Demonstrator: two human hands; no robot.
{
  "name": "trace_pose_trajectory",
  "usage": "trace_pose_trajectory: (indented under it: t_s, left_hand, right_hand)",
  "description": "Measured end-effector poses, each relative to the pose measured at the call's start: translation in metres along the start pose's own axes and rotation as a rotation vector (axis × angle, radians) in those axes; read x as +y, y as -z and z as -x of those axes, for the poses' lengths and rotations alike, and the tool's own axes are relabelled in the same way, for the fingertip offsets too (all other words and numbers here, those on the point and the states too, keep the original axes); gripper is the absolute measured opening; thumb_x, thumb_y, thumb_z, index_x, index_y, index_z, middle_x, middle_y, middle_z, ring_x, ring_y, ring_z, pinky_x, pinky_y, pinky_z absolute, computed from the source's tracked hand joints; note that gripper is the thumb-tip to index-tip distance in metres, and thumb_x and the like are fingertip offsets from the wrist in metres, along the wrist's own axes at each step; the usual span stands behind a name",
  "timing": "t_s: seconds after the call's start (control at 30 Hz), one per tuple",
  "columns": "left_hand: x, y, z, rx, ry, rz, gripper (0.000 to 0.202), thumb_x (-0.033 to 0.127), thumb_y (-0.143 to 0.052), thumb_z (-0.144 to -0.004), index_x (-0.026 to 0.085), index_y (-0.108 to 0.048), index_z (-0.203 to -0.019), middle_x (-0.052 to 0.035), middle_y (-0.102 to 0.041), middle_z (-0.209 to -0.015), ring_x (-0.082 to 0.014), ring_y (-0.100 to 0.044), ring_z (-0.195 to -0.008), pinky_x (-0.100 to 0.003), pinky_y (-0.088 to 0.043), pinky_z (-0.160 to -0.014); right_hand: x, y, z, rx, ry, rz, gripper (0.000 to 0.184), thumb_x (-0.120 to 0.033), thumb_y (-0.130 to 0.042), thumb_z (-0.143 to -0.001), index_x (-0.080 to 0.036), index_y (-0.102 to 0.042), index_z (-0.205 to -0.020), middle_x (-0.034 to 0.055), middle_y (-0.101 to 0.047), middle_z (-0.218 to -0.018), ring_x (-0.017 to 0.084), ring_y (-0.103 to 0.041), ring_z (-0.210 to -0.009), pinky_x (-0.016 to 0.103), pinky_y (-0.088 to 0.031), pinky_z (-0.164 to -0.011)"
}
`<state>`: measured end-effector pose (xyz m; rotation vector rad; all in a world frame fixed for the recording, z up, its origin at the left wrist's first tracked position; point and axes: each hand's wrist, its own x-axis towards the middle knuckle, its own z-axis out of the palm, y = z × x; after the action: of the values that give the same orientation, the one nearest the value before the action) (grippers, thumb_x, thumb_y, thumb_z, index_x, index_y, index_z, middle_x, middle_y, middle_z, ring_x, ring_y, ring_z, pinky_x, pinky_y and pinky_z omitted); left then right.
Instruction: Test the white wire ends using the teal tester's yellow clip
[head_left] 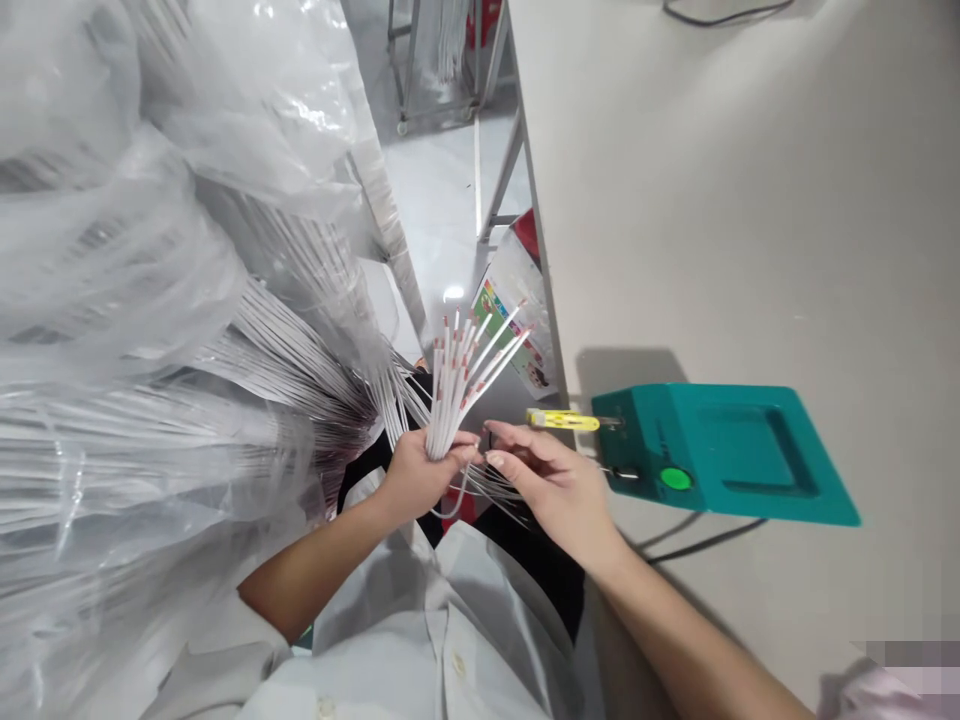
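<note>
A bundle of thin white cables (444, 405) stands upright in my left hand (418, 473), its fingers wrapped around the lower part. Reddish marks show along the cables' upper ends, which fan out. One cable bends in a loop below the hand. Close on the right, my right hand (559, 485) has thumb and index finger brought together near the left fingertips. What lies in that pinch is too small to make out. Beyond the right hand, a teal box (739, 450) with a round green button (676, 478) sits on the table, a yellow clip (564, 419) attached to its left side.
Many more white cables (285, 340), partly wrapped in clear plastic (112, 270), cover the left side. The pale table (750, 250) fills the right, with a black cord (705, 541) below the teal box. A wheeled metal rack (435, 112) stands on the floor ahead.
</note>
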<state>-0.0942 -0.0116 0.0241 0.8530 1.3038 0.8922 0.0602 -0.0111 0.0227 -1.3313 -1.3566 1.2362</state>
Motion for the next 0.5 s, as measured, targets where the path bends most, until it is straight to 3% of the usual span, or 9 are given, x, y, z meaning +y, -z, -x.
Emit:
trace_pose_trajectory:
  t_s: [0.1,0.17,0.23,0.37,0.43,0.5]
  left_hand:
    - [-0.004,-0.001,-0.002,0.116,0.045,0.031,0.035,0.035,-0.070,-0.068,0.010,-0.069,-0.093,0.0007,-0.060,-0.055,-0.0058,-0.043,-0.038,-0.020,-0.036,-0.039]
    - [-0.003,-0.002,-0.002,0.133,0.030,0.041,0.036,0.036,-0.070,-0.068,0.010,-0.068,-0.092,-0.0006,-0.062,-0.059,-0.0055,-0.044,-0.038,-0.020,-0.036,-0.039]
    - [-0.001,-0.002,0.000,0.072,0.008,0.020,0.031,0.037,-0.070,-0.067,0.011,-0.070,-0.085,-0.0012,-0.062,-0.059,-0.0055,-0.043,-0.039,-0.020,-0.036,-0.040]
    - [0.001,-0.001,0.006,-0.212,-0.008,-0.073,0.026,0.038,-0.069,-0.069,0.013,-0.069,-0.067,-0.0021,-0.061,-0.055,-0.0083,-0.049,-0.044,-0.021,-0.040,-0.044]
    - [-0.002,-0.001,0.008,-0.307,0.006,-0.116,0.027,0.039,-0.070,-0.069,0.013,-0.068,-0.067,-0.0020,-0.060,-0.054,-0.0102,-0.052,-0.048,-0.021,-0.042,-0.046]
    - [-0.004,-0.001,0.009,-0.311,0.007,-0.115,0.030,0.042,-0.069,-0.069,0.013,-0.069,-0.076,-0.0025,-0.062,-0.057,-0.0097,-0.052,-0.048,-0.020,-0.041,-0.045]
  right_hand:
    - [-0.002,0.003,0.004,0.077,0.322,0.270,0.023,-0.022,-0.065,-0.076,-0.021,-0.069,-0.099,0.0060,-0.065,-0.082,0.015,-0.060,-0.066,0.026,-0.051,-0.055]
    - [-0.004,0.002,0.005,0.043,0.418,0.307,0.021,-0.018,-0.061,-0.079,-0.021,-0.069,-0.097,0.0063,-0.066,-0.082,0.014,-0.060,-0.067,0.027,-0.051,-0.058]
    - [-0.006,0.000,0.004,0.021,0.394,0.276,0.019,-0.017,-0.059,-0.081,-0.021,-0.069,-0.097,0.0058,-0.067,-0.082,0.014,-0.061,-0.069,0.027,-0.052,-0.062]
    - [-0.008,-0.002,-0.002,0.030,0.224,0.113,0.012,-0.023,-0.057,-0.083,-0.021,-0.069,-0.083,0.0039,-0.067,-0.078,0.015,-0.062,-0.072,0.029,-0.052,-0.065]
    - [-0.009,-0.002,-0.003,0.026,0.179,0.024,0.017,-0.026,-0.059,-0.082,-0.020,-0.066,-0.068,0.0027,-0.065,-0.071,0.015,-0.061,-0.069,0.028,-0.051,-0.063]
    - [-0.011,-0.001,-0.003,0.033,0.127,-0.042,0.023,-0.029,-0.060,-0.080,-0.020,-0.063,-0.060,0.0017,-0.062,-0.065,0.015,-0.058,-0.063,0.027,-0.050,-0.058]
